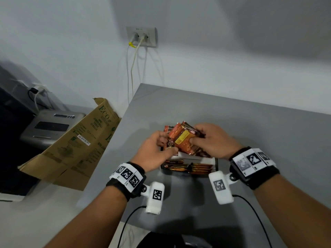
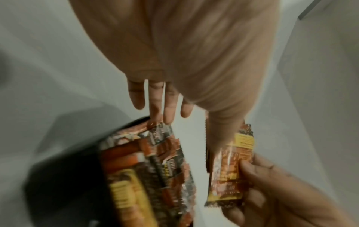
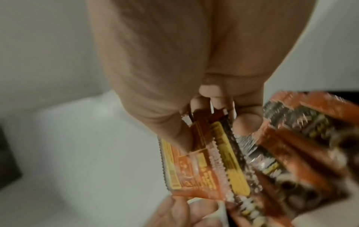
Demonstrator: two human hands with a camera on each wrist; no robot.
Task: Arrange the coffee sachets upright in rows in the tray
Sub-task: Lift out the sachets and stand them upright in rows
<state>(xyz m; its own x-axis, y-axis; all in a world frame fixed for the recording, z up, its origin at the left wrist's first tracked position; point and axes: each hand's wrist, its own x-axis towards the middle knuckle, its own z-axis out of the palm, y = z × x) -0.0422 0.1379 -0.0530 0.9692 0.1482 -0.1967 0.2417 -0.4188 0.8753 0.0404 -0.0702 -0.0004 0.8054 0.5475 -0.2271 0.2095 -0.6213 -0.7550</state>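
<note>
Over the tray (image 1: 215, 164) my right hand (image 1: 209, 140) pinches a small bunch of orange and brown coffee sachets (image 1: 184, 138) between thumb and fingers; in the right wrist view the bunch (image 3: 209, 161) is fanned out below the right hand (image 3: 213, 107). My left hand (image 1: 157, 149) is beside it with straight fingers (image 2: 167, 113) touching the tops of the sachets standing in the tray (image 2: 159, 161), and its thumb lies against the held bunch (image 2: 229, 169). Another row of sachets (image 1: 189, 167) stands at the tray's near side. The tray's dark rim (image 2: 77, 176) shows blurred.
The tray stands on a grey table (image 1: 259, 133) whose left edge runs close to my left arm. A flattened cardboard box (image 1: 71, 145) leans against that edge, with a grey machine (image 1: 52, 126) behind it. Cables hang from a wall socket (image 1: 141, 36).
</note>
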